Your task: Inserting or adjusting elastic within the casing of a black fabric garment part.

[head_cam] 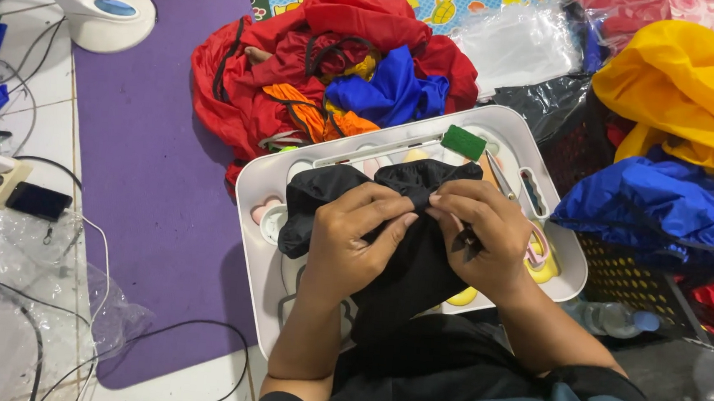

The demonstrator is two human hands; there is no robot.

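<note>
Head view: above the white tray point(251, 186), left hand point(352, 240) and right hand point(481, 241) both pinch black fabric point(411, 267), fingers clamped on it.

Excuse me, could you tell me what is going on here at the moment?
A person is working a piece of black cloth over a white tray. The left hand pinches a fold near its top edge, and the right hand pinches beside it, with a small dark tool tucked in its grip. A heap of red, orange and blue cloth lies beyond the tray on a purple mat.
</note>
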